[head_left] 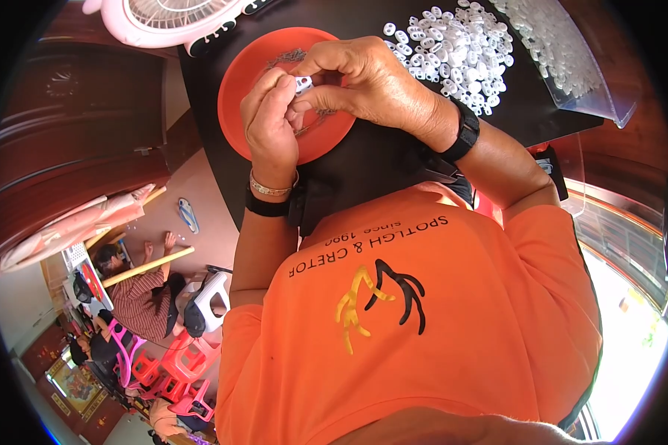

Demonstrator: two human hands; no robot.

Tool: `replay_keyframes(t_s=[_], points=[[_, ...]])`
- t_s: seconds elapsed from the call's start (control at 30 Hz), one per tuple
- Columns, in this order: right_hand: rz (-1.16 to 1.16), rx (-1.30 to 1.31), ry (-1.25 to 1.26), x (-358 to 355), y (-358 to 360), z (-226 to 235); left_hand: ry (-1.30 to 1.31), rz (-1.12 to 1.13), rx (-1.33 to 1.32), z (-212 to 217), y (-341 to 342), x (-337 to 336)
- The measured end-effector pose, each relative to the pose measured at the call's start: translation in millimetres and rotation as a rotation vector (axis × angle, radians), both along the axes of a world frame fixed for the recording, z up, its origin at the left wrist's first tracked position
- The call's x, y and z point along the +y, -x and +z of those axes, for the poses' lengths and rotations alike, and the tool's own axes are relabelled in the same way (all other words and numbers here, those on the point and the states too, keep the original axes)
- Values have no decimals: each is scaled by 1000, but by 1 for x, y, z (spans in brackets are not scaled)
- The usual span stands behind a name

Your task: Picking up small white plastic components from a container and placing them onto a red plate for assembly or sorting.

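Note:
Over a round orange-red plate (239,119), my two hands meet at a small white plastic piece (302,84) with dark holes. My left hand (270,122) pinches it between thumb and fingers. From the other side, the thumb and forefinger of my right hand (367,80) close on the same piece. Small grey metal parts (288,56) lie in the plate, partly hidden beneath my hands; their exact kind is too small to tell. To the right, a heap of white oval pieces with two holes (464,55) is spread on the black table (371,159).
A clear plastic container (622,111) with many more white pieces stands at the table's far right. A pink fan (130,26) sits at the far left edge. On the floor are a blue-and-white slipper (188,215), a seated person (145,300) and red stools (188,357).

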State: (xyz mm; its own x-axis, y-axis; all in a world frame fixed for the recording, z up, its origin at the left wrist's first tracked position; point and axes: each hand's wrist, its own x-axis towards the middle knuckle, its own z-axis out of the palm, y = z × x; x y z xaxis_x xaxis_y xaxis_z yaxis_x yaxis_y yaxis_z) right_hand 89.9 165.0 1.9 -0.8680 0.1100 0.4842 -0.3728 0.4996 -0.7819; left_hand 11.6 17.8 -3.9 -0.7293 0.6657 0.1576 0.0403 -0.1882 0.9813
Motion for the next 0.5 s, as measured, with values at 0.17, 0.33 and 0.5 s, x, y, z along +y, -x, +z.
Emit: replay_keyframes(t_s=[0.17, 0.33, 0.5], points=[[-19, 1, -26, 0, -4, 6, -9, 2, 13, -1, -2, 0], [-5, 5, -34, -1, -5, 10, -62, 31, 69, -7, -3, -1], [15, 40, -35, 2, -5, 7, -65, 64, 174, -2, -10, 6]])
